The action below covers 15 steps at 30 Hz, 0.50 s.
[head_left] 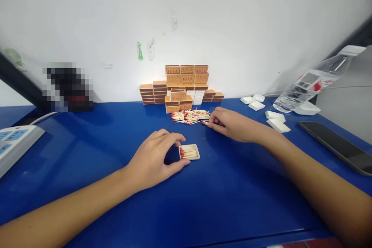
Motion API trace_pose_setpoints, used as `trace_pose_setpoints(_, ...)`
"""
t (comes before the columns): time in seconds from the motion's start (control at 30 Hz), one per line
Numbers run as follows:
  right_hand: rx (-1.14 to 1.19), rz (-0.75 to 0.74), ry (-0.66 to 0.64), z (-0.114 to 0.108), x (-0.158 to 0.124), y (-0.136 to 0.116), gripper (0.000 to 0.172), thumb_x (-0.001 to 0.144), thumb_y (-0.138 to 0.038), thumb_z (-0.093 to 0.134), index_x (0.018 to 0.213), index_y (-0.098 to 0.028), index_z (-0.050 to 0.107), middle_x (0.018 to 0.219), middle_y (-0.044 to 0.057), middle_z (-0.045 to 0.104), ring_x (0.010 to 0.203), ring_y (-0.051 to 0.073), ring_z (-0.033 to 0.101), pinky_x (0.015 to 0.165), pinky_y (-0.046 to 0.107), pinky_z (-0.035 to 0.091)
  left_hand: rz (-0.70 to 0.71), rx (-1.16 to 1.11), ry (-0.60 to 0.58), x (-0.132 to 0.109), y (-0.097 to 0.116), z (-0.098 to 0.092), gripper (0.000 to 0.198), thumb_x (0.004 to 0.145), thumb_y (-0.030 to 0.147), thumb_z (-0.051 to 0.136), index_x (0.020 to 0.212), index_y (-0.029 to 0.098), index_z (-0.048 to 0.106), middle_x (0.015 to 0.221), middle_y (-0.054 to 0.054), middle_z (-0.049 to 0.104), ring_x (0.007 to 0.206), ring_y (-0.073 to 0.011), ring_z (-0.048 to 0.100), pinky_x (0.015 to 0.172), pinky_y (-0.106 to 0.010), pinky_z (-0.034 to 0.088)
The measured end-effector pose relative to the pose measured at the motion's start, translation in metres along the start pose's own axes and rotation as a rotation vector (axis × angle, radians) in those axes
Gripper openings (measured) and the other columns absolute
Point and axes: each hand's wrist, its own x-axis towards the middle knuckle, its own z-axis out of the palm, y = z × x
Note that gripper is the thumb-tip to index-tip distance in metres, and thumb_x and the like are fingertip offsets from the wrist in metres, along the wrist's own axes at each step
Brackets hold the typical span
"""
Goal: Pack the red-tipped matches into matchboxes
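A small white matchbox tray (198,152) lies on the blue table, partly filled with red-tipped matches (188,154). My left hand (158,155) steadies this tray from the left, thumb at its near edge and fingers at its far corner. At the right end of a loose match pile (190,116), my right hand (229,123) is closed in a pinch on matches (205,123), red heads pointing left. How many it holds is hidden by the fingers. Directly behind the pile stand stacked orange matchboxes (186,79).
Several empty white trays (278,124) lie at the right, near a tilted plastic water bottle (314,79) and a dark phone (337,145). A white power strip (21,145) is at the left edge. A pixelated dark object (69,89) stands against the white wall.
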Motion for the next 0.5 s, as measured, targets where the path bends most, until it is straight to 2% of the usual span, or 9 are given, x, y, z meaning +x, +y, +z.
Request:
trace_pose_setpoints(0.2, -0.031, 0.001, -0.044, 0.004, -0.001, -0.005, 0.02, 0.098, -0.033, 0.056, 0.084, -0.02, 0.059, 0.09, 0.008, 0.06, 0.074, 0.02, 0.056, 0.069, 0.034, 0.045, -0.011, -0.005, 0.004, 0.0, -0.001, 0.001, 0.041, 0.091, 0.038, 0.078, 0.125, 0.025, 0.059, 0.107, -0.004, 0.074, 0.103, -0.0249, 0.067, 0.094, -0.044, 0.054)
trace_pose_setpoints(0.3, 0.016, -0.019, -0.049, 0.003, -0.002, -0.012, 0.02, 0.1, -0.033, 0.056, 0.085, -0.02, 0.059, 0.092, 0.008, 0.06, 0.075, 0.019, 0.057, 0.069, 0.032, 0.045, -0.044, 0.001, 0.029, 0.0, -0.002, 0.002, 0.043, 0.091, 0.037, 0.078, 0.126, 0.025, 0.058, 0.106, -0.003, 0.075, 0.104, -0.025, 0.067, 0.094, -0.044, 0.054)
trace_pose_setpoints(0.5, 0.134, -0.144, -0.077, -0.006, -0.012, -0.054, 0.02, 0.103, -0.034, 0.056, 0.09, -0.021, 0.06, 0.092, 0.005, 0.065, 0.077, 0.018, 0.059, 0.069, 0.032, 0.045, -0.093, 0.021, 0.018, 0.001, -0.002, 0.001, 0.05, 0.09, 0.036, 0.079, 0.131, 0.025, 0.053, 0.106, -0.001, 0.075, 0.104, -0.0257, 0.067, 0.093, -0.044, 0.053)
